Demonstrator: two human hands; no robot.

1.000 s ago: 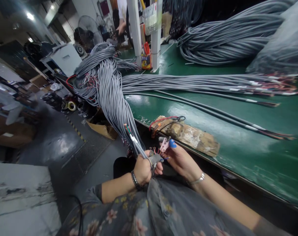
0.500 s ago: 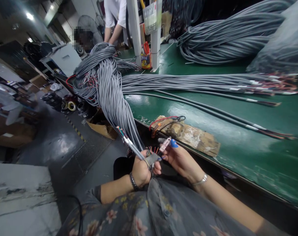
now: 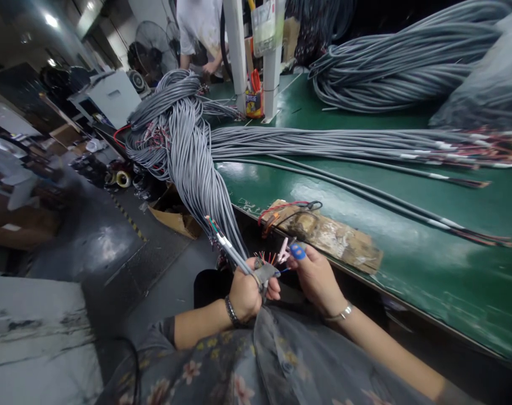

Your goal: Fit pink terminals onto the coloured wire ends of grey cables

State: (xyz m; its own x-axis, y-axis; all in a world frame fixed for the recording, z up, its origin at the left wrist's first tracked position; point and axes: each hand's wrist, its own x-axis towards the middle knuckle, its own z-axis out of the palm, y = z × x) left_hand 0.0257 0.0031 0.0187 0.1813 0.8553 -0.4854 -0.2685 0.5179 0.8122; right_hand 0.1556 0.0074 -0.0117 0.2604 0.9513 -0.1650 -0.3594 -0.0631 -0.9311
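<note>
My left hand [image 3: 248,289] is closed around several grey cables [image 3: 239,260] at waist height, its thumb wrapped in a grey cover. Thin coloured wire ends [image 3: 268,259] fan out above that thumb, and other stripped ends with white bands stick out to the upper left. Just to the right, my right hand [image 3: 317,278] is pinched, with blue covering on its thumb. It holds a small pale pink clip-like tool [image 3: 283,250], partly hidden by the fingers. A blue wire [image 3: 284,270] runs between the two hands.
A thick grey cable bundle [image 3: 197,152] hangs over the edge of the green table [image 3: 408,197]. More cables [image 3: 323,140] lie along it. A worn wooden board [image 3: 344,242] sits at the near edge. Another person [image 3: 199,34] stands behind a white post [image 3: 273,79].
The pink tool has turned from flat-on to nearly edge-on, and my right hand has shifted slightly to the right. The blue wire now shows between my hands. The other person's arms have moved.
</note>
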